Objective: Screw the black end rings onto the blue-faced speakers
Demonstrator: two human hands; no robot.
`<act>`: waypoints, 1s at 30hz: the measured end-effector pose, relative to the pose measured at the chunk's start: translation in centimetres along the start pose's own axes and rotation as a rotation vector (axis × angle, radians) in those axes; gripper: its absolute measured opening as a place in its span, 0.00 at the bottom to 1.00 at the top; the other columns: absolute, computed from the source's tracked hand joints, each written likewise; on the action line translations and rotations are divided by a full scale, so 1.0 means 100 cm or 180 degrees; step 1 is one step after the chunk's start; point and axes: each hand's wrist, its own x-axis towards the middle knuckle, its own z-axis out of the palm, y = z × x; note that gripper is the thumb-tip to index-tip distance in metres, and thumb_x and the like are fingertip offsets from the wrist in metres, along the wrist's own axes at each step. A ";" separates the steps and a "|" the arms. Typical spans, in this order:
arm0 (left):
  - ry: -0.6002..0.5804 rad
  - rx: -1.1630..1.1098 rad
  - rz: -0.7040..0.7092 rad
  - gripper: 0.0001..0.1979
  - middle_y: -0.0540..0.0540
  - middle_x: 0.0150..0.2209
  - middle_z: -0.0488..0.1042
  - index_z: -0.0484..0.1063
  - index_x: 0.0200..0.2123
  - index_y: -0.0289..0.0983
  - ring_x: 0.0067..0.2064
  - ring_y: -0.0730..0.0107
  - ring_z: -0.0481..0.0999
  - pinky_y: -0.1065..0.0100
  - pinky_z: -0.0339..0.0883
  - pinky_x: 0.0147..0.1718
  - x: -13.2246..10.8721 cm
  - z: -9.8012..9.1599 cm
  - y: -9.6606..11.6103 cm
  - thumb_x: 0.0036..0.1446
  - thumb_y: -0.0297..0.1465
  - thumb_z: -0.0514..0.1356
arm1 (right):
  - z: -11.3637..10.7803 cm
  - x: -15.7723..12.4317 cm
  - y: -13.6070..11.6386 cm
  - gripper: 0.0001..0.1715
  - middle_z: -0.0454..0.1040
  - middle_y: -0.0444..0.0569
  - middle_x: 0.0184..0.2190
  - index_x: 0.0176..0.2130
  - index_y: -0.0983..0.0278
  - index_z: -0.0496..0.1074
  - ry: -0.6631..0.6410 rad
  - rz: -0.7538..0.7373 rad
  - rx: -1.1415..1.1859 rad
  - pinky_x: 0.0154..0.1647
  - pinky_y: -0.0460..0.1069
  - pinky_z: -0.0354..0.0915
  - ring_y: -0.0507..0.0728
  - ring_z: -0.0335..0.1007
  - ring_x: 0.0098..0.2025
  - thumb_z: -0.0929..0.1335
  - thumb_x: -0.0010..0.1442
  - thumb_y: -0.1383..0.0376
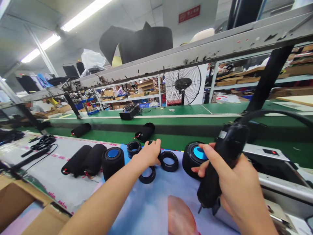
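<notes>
My right hand [234, 176] is wrapped round a black electric screwdriver [226, 150], its bit pointing down; the fingertips are beside a black cylinder with a blue disc [193, 160]. My left hand [153, 151] reaches among black rings, its fingers bent over a dark piece that is mostly hidden. Just right of that hand lies one black ring [169, 161], below it another ring [147, 175], and to its left a thicker ring [133, 148]. Another black cylinder with a blue top [113, 161] stands near my left forearm.
Two black fabric-covered cylinders [84, 160] lie at left, near a cardboard box [29, 205]. More lie on the green conveyor [171, 130], including one behind my left hand [146, 132]. A metal device [276, 163] stands at right. A shelf beam [181, 55] crosses overhead.
</notes>
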 end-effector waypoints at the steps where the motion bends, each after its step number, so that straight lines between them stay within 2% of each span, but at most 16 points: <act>1: -0.0034 0.0092 -0.0064 0.22 0.38 0.65 0.77 0.74 0.65 0.39 0.61 0.49 0.81 0.42 0.78 0.60 -0.001 0.000 0.001 0.71 0.36 0.68 | 0.000 0.000 0.001 0.44 0.72 0.42 0.15 0.47 0.60 0.72 -0.0017 -0.0015 0.0005 0.32 0.51 0.80 0.59 0.75 0.21 0.82 0.44 0.36; 6: -0.0246 0.0441 -0.0407 0.21 0.39 0.62 0.79 0.74 0.64 0.38 0.58 0.51 0.83 0.45 0.81 0.57 -0.005 -0.002 -0.002 0.72 0.36 0.68 | -0.003 0.001 0.002 0.40 0.72 0.41 0.15 0.47 0.59 0.73 -0.0053 -0.0073 0.0011 0.32 0.51 0.80 0.58 0.75 0.21 0.82 0.49 0.38; 12: -0.0659 0.0589 -0.0572 0.19 0.40 0.61 0.80 0.77 0.60 0.38 0.59 0.51 0.82 0.44 0.80 0.58 -0.007 -0.005 -0.004 0.71 0.38 0.69 | -0.002 0.000 -0.003 0.38 0.71 0.42 0.14 0.45 0.61 0.73 -0.0035 -0.0055 0.0029 0.30 0.52 0.80 0.58 0.73 0.20 0.81 0.48 0.40; 19: -0.0718 0.0815 -0.0647 0.18 0.39 0.61 0.80 0.77 0.61 0.37 0.58 0.51 0.83 0.45 0.81 0.57 -0.022 0.007 0.007 0.72 0.38 0.68 | -0.001 0.000 -0.001 0.38 0.70 0.42 0.13 0.43 0.61 0.74 0.0017 -0.0133 0.0063 0.28 0.52 0.80 0.57 0.71 0.18 0.82 0.45 0.41; 22: -0.0842 0.0888 -0.0472 0.17 0.40 0.59 0.81 0.78 0.58 0.37 0.57 0.52 0.84 0.45 0.80 0.57 -0.041 0.011 0.012 0.72 0.37 0.68 | -0.001 0.000 0.001 0.38 0.71 0.42 0.14 0.43 0.61 0.73 0.0022 -0.0178 0.0127 0.28 0.53 0.81 0.58 0.71 0.18 0.82 0.45 0.40; 26: -0.1011 0.0862 0.0009 0.14 0.41 0.56 0.83 0.80 0.55 0.36 0.56 0.53 0.84 0.44 0.79 0.59 -0.066 0.017 0.015 0.72 0.38 0.68 | 0.000 0.000 0.000 0.37 0.70 0.40 0.14 0.42 0.61 0.74 -0.0022 -0.0239 0.0224 0.28 0.54 0.82 0.56 0.69 0.17 0.83 0.46 0.41; 30: -0.0992 0.0803 0.0299 0.18 0.41 0.56 0.83 0.77 0.59 0.37 0.57 0.52 0.84 0.41 0.76 0.62 -0.075 0.020 0.009 0.71 0.39 0.68 | 0.000 0.000 0.000 0.37 0.71 0.40 0.14 0.43 0.62 0.74 0.0008 -0.0275 0.0236 0.27 0.52 0.81 0.55 0.70 0.17 0.83 0.47 0.41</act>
